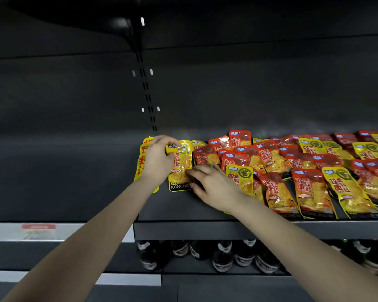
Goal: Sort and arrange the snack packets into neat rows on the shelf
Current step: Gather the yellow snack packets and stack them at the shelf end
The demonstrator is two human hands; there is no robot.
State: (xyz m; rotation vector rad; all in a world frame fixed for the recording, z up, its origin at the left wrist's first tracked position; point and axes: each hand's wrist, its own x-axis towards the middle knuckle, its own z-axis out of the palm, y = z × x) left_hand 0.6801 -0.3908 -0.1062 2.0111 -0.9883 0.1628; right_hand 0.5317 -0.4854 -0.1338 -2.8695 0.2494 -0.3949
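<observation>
Head view: glossy, flat yellow packet (181, 165)

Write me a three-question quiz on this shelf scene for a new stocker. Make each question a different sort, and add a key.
1. True or false: the left hand pinches the top end of the yellow packet.
2. Pick one: what stands below the shelf? A) dark bottles B) cardboard boxes C) tin cans
3. Fill in: the jumbled pile beyond the right hand mixes yellow packets with ___ ones.

Key: 1 true; 2 A; 3 red.
</observation>
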